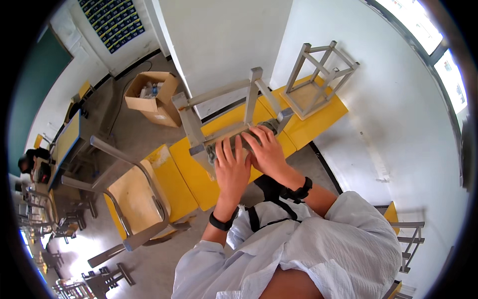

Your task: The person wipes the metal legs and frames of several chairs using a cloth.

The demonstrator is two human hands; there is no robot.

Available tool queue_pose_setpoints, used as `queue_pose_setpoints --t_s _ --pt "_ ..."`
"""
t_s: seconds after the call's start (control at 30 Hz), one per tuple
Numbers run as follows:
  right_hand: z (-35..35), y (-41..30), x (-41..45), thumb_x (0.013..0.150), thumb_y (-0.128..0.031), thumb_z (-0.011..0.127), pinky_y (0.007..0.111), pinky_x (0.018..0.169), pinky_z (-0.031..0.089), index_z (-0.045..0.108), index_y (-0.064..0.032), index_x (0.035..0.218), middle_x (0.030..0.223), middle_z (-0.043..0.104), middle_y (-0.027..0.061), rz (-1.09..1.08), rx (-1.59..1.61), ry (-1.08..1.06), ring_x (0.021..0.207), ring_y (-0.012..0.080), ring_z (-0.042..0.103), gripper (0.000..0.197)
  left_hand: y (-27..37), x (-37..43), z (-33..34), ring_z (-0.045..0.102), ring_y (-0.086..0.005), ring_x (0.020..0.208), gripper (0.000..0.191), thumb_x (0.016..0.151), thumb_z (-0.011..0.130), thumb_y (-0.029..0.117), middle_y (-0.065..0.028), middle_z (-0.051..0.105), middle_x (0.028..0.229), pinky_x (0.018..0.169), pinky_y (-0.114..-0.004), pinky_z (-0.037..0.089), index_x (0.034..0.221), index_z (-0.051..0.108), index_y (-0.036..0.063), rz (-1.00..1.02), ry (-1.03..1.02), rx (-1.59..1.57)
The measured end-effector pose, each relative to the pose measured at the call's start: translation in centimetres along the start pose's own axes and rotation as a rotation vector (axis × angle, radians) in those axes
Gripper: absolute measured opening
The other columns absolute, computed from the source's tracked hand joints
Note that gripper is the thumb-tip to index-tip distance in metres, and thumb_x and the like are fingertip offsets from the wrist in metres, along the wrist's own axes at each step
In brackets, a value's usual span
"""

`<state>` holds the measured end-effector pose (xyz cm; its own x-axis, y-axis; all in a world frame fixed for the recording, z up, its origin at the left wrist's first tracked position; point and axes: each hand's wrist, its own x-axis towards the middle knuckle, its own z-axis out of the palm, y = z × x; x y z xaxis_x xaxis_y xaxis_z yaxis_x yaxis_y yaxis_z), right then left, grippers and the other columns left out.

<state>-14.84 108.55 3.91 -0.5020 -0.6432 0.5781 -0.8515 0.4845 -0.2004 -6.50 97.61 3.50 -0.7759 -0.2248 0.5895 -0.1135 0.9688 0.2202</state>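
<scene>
A metal-framed stool [255, 98] lies upturned on a row of yellow desktops [188, 173], its legs pointing up and away from me. Over its near rail a damp-looking grey-green cloth [274, 125] is spread lengthwise. My left hand [232, 164] rests on the cloth's left part, fingers reaching over the rail. On the right part lies my right hand [267, 151], with its fingers bent over the cloth. The two thumbs nearly meet in the middle. Beneath the hands, part of the cloth and rail is hidden.
Another upturned stool [317, 84] stands at the right end of the desks. At the left end sits an upturned chair [138, 190] with metal legs. An open cardboard box [158, 99] holding plastic bottles is on the floor beyond. A person [31, 162] is far left.
</scene>
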Motion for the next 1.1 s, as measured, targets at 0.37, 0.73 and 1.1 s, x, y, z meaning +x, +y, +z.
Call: queue_pose_setpoints --t_s 0.37,0.73,1.1 --pt "0.4 1.4 -1.3 0.07 -0.009 0.065 0.04 0.084 0.045 0.05 -0.0135 0.126 0.131 0.044 0.0098 -0.007 0.051 -0.012 0.125 0.0301 0.04 0.058 -0.6 -0.4 -2.1 0.038 -0.0325 0.126 0.063 0.073 0.069 0.026 -0.0124 0.043 0.133 0.076 -0.04 0.047 0.13 0.046 0.015 0.031 -0.197 0.119" --pt "-0.7 3.4 -1.5 0.071 -0.009 0.065 0.041 0.082 0.047 0.05 -0.0133 0.126 0.133 0.043 0.0112 0.092 -0.005 -0.049 0.127 0.0309 0.039 0.057 -0.8 -1.5 -1.6 0.034 -0.0277 0.132 0.066 0.073 0.067 0.022 -0.0137 0.037 0.141 0.08 -0.037 0.044 0.135 0.044 0.0162 -0.07 -0.168 0.091" --pt "0.0 0.7 -1.1 0.072 -0.012 0.067 0.045 0.096 0.041 0.043 -0.0065 0.132 0.139 0.035 0.019 0.068 0.08 -0.083 0.129 0.0423 0.031 0.065 -0.9 -2.4 -2.4 0.035 -0.023 0.132 0.062 0.077 0.063 0.024 -0.0139 0.036 0.142 0.079 -0.036 0.042 0.133 0.044 0.0075 -0.088 -0.236 0.132"
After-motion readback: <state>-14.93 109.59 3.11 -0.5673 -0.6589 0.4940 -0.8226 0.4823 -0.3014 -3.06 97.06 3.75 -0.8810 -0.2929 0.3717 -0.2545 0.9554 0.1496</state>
